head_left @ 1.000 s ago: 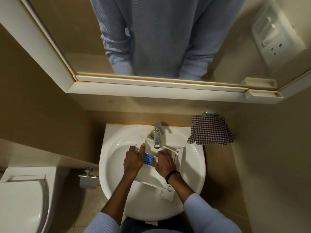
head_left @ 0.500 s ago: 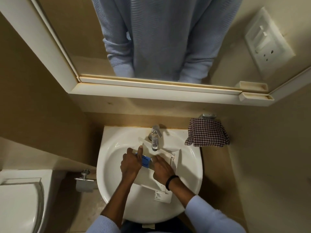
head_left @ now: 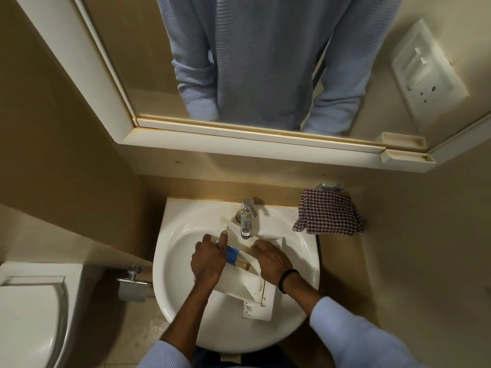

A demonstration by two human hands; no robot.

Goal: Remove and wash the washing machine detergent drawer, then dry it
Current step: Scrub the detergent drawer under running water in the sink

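Note:
The white detergent drawer point(head_left: 240, 284) lies tilted inside the white sink point(head_left: 183, 309), its far end under the chrome tap point(head_left: 246, 221). A blue insert point(head_left: 232, 255) shows in one of its compartments. My left hand point(head_left: 208, 258) grips the drawer's left side, thumb up beside the blue insert. My right hand point(head_left: 271, 258) presses on the drawer's right side, fingers pointing left into a compartment. Brownish stains mark the drawer's inner edges. Whether water runs from the tap I cannot tell.
A checked cloth point(head_left: 328, 215) hangs on a holder right of the sink. A mirror point(head_left: 252, 62) with a shelf sits above. A toilet point(head_left: 29, 314) and a paper holder point(head_left: 132, 284) are to the left. A switch plate point(head_left: 427, 75) is on the right wall.
The view shifted slightly. My right hand slid a little along the drawer toward the blue insert; my left hand keeps its grip. The drawer stays under the tap.

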